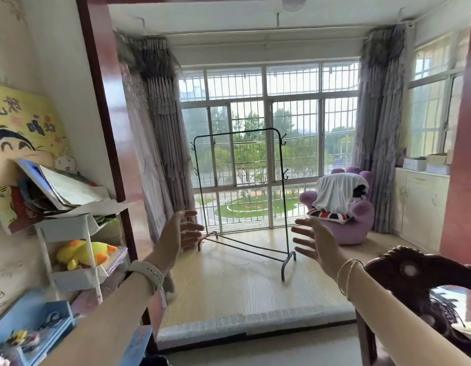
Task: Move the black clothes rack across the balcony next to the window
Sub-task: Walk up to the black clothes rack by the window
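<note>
The black clothes rack (281, 186) stands empty and upright on the balcony's wooden floor, close to the barred window (268, 101), slightly angled with its right foot nearer me. My left hand (180, 237) is raised in front of me, palm inward, fingers spread, holding nothing. My right hand (317, 240) mirrors it on the right, fingers apart and empty. Both hands are well short of the rack and touch nothing.
A purple hand-shaped chair (358, 228) with a white cloth over it sits right of the rack. Curtains hang at both window sides. A white cart (70, 233) with a yellow plush toy stands at left, a dark carved chair back (419, 273) at right. A raised step (255, 323) edges the balcony.
</note>
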